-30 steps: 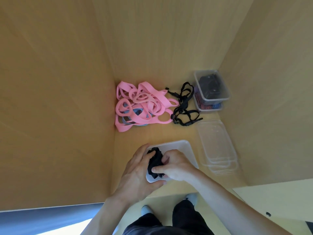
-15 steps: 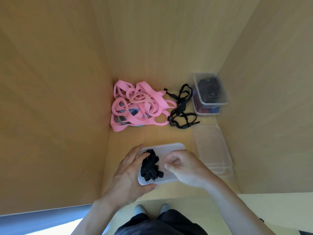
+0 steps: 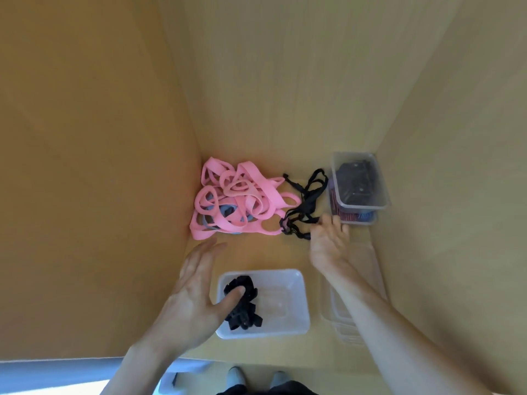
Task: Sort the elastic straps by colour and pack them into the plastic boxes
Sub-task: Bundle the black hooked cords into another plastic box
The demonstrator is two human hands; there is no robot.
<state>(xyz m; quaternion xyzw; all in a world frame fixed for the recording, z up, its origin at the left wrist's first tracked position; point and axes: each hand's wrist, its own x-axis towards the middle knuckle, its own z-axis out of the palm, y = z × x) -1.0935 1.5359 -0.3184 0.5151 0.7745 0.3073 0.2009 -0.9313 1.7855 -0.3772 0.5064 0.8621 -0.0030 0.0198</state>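
Lying near the tabletop's far edge, the loose black straps point(image 3: 302, 208) touch the pink straps point(image 3: 238, 196), so the empty, straight-fingered right hand point(image 3: 328, 242) beside them may drag pink loops along, while the relaxed left hand point(image 3: 196, 295) thumbs the black bundle point(image 3: 245, 312) in the plastic box point(image 3: 293, 283).

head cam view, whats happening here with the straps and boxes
A person is sorting elastic straps inside a wooden compartment. Their left hand is open, thumb resting on a bundle of black straps in the nearest plastic box. Their right hand stretches out to the loose black straps beside the pink straps, fingertips at their near end. At the far right the upper box holds black straps, the lower box red and blue ones. The pink straps are not yet packed.
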